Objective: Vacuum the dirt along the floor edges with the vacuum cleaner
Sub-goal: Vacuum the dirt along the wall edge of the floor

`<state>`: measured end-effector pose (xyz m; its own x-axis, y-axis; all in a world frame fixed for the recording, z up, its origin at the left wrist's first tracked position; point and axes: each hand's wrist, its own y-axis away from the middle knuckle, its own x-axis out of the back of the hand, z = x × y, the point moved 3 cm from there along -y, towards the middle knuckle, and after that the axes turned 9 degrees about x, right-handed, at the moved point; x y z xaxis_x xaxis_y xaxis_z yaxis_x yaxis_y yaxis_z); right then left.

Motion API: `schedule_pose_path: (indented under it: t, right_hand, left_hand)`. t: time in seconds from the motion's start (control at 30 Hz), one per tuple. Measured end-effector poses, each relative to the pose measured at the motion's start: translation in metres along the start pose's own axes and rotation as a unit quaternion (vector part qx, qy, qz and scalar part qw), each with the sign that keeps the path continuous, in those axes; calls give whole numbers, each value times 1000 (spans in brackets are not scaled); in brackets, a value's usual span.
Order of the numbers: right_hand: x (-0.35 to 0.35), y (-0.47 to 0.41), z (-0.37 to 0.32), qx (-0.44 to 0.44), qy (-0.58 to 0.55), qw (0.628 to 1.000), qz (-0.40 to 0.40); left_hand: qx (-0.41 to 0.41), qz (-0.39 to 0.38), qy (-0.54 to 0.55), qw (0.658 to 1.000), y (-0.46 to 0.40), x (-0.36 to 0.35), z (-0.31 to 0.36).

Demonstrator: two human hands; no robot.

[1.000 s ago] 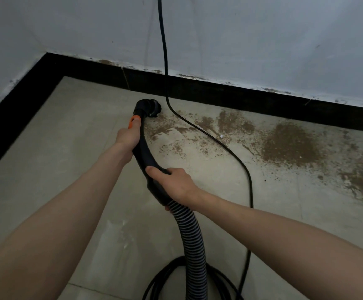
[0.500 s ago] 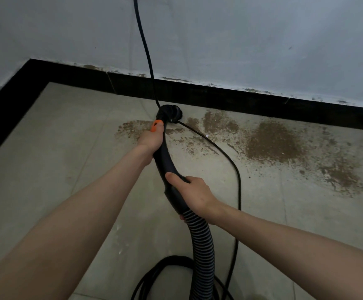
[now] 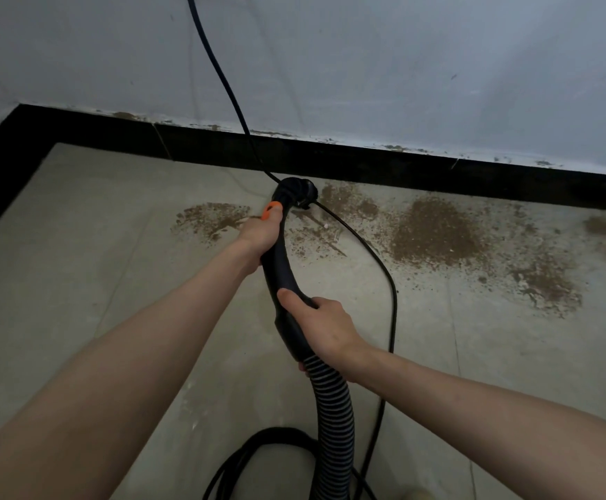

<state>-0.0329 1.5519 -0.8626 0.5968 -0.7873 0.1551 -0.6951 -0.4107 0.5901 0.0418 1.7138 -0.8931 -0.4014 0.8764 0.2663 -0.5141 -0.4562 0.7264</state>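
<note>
Black vacuum handle (image 3: 280, 261) gripped by both: left hand (image 3: 261, 232) forward, right hand (image 3: 325, 328) behind, arms outstretched.

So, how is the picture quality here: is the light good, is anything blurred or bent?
Head view: dim, flat light with no glare; the dirt and both hands, left hand and right hand, look sharp enough; the baseboard bends from wide-angle distortion; the black nozzle loses detail against it.
</note>
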Motion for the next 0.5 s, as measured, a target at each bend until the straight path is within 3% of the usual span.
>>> schedule_pose_path:
  t: [0.13, 0.5]
  right_hand:
    - [4, -5, 0, 8, 14, 1000, 12]
    - [2, -38, -15, 60, 75, 995, -14]
  left_hand:
    - [0, -12, 7, 1000, -2, -7, 2]
    - [-3, 51, 31, 998, -21, 17, 12]
